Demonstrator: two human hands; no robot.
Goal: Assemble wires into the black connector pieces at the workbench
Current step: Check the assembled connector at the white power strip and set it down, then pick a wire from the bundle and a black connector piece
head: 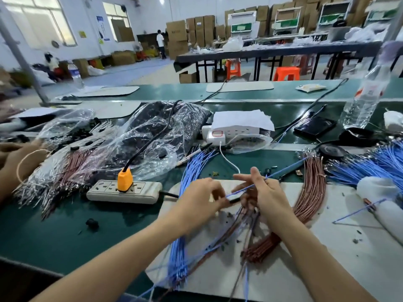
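My left hand pinches a small black connector piece over the white mat. My right hand holds a blue wire whose near end points at the connector; several finished wired pieces hang below that hand. A bundle of blue wires lies left of my hands and a curved bundle of brown wires lies to the right. More blue wires are piled at the far right. A loose black connector piece sits on the green bench.
A beige power strip with an orange plug lies left of the mat. Clear plastic bags of black parts, a white power strip, a phone and a water bottle stand behind. Another person's hand works at the left edge.
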